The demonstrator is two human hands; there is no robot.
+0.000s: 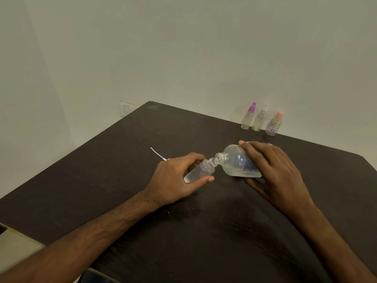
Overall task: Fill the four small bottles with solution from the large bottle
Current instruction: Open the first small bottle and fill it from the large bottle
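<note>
Limiting spills at frame centre, the right hand [279, 170] is clasping the tipped large bottle [234, 160] mouth-to-mouth against the small bottle [201, 170] gripped by the left hand [171, 180].

A dark brown wood-grain tabletop [122, 190] fills the lower half of the view, its far corner pushed close to a plain, pale grey-green back wall [204, 48]. A second wall of the same colour [20, 99] closes the left side, meeting the back wall in a faint vertical corner. Low on the back wall, just behind the tabletop's far corner, sits a white wall socket plate [126, 110], partly hidden by the edge. At the lower left, beside the tabletop, is a beige box-like surface [14, 248]. The light is soft and even, and the tabletop shows a dull sheen near the middle.
</note>
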